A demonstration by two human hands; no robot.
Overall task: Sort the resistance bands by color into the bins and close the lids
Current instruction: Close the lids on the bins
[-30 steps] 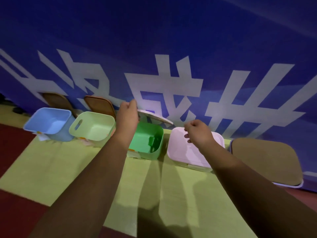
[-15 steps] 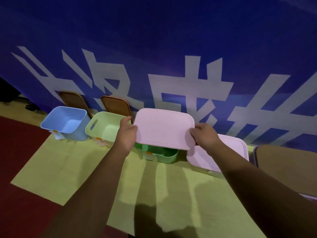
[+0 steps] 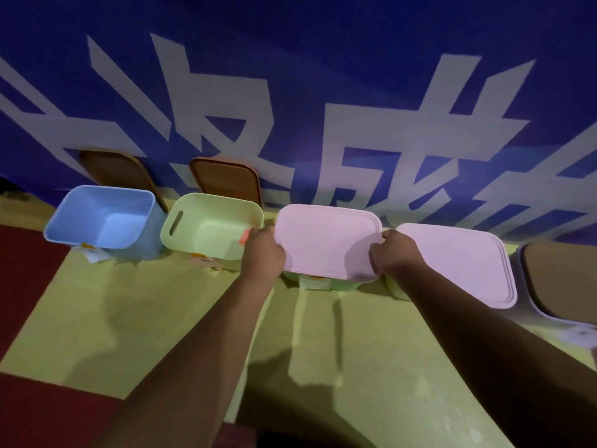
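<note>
A pink lid (image 3: 326,240) lies flat on top of the green bin (image 3: 342,285), of which only the front wall shows. My left hand (image 3: 263,252) grips the lid's left edge and my right hand (image 3: 392,252) grips its right edge. To the left stand an open light-green bin (image 3: 211,227) and an open blue bin (image 3: 103,218). To the right sits a bin covered by another pink lid (image 3: 462,263). No resistance bands can be seen from here.
Two brown lids (image 3: 226,179) (image 3: 119,171) lean against the blue banner wall behind the open bins. A white bin with a brown lid (image 3: 562,279) sits at the far right. All stand on a yellow-green mat (image 3: 129,318) over red floor.
The pink lid went from tilted behind the green bin, to held above it by both hands, to lying flat on the bin. My view moved closer.
</note>
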